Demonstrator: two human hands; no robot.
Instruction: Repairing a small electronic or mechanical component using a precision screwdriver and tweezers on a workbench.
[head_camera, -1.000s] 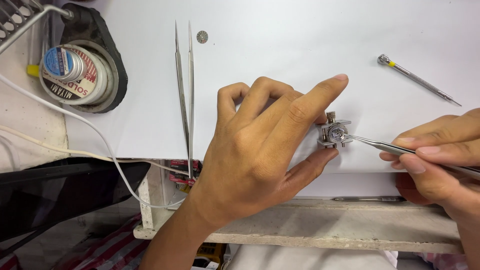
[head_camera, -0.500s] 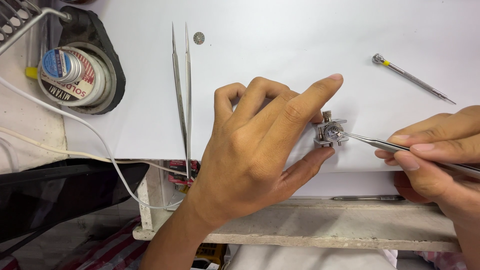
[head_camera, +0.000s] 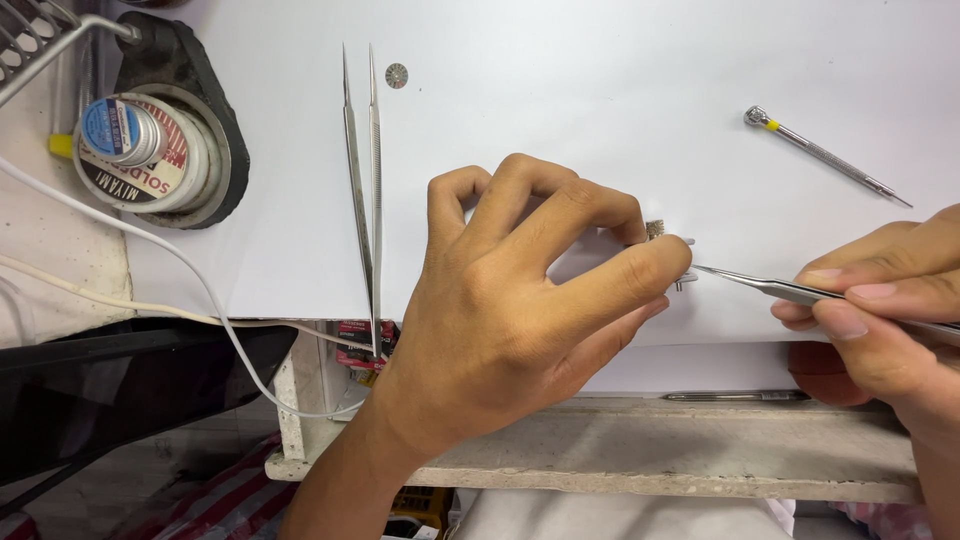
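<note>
- Left hand (head_camera: 510, 310): arched over the white sheet (head_camera: 600, 90), fingertips pinched down on a small metal mechanism (head_camera: 662, 236). Grip narrow and closed on that part; most of the part is hidden under the index finger and thumb.
- Small metal mechanism: sits on the white sheet near its front edge, between the two hands. Only a toothed or knurled bit and a thin projecting pin show beside the fingertip.
- Right hand (head_camera: 880, 310): closed in a pen-like grip on a slim pair of tweezers (head_camera: 780, 290), whose point reaches to the mechanism just beside the left index fingertip. Whether the tip touches the part cannot be told.
- Second pair of long tweezers (head_camera: 362, 180): lying unheld on the sheet, points away from the person, left of the left hand.
- Small round toothed disc (head_camera: 397, 75): lying loose on the sheet near those tweezer points, well apart from the mechanism.
- Fine screwdriver (head_camera: 825, 155) with a yellow band: lying unheld on the sheet, upper right.
- Solder spool (head_camera: 140, 150) in a dark stand, upper left, with white cables (head_camera: 200, 290) trailing past it.
- Table (head_camera: 650, 450): a pale slab edge below the sheet, with a thin dark rod resting on it.
- State of work, as judged: the mechanism is held and being worked with the tweezers; one loose disc remains off it, so the job looks midway rather than finished.
</note>
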